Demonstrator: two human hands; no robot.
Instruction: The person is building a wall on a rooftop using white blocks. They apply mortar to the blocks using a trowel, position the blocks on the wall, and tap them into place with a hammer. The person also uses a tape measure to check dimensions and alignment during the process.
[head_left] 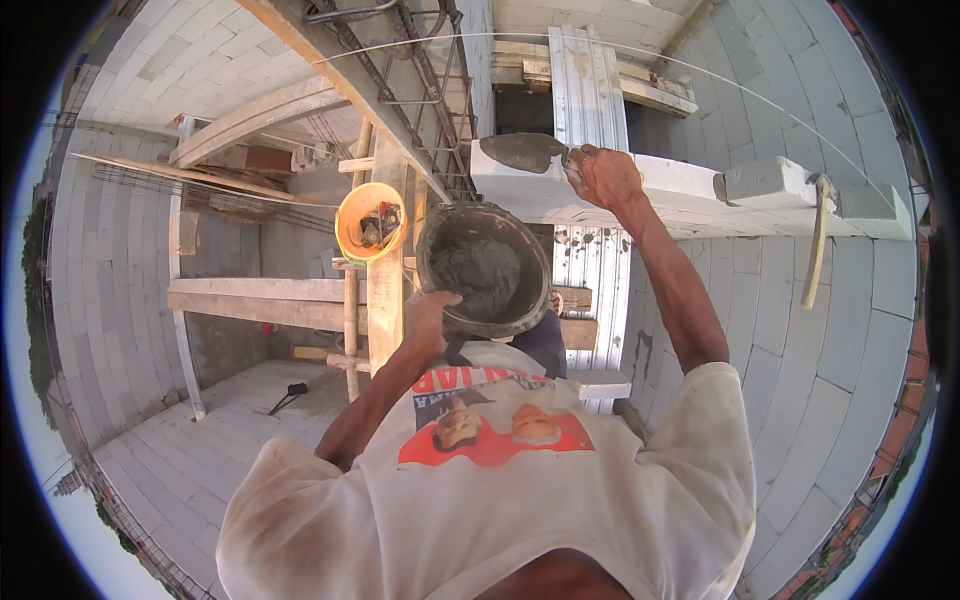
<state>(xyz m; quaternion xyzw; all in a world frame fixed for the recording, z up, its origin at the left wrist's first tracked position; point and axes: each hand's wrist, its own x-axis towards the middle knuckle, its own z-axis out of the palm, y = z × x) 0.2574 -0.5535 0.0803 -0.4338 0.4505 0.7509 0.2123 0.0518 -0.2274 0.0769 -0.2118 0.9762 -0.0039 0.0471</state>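
Note:
My left hand (428,322) is closed on the near left rim of a dark bucket (538,285), its thumb over the edge. Wet grey mortar (488,275) lies inside it. Up to the right, my right hand (606,180) grips a trowel (522,152) by its handle. The trowel's blade points left, smeared with grey, above the left end of a white block wall (660,190). Most of the trowel's handle is hidden by my fingers.
A yellow bucket (347,222) with tools hangs or stands by a wooden ladder (352,300). Steel rebar (400,85) and a plank (290,40) rise at the upper left. On the wall's right part are a loose block (768,183) and a wooden-handled hammer (818,245). A thin string (745,95) crosses above.

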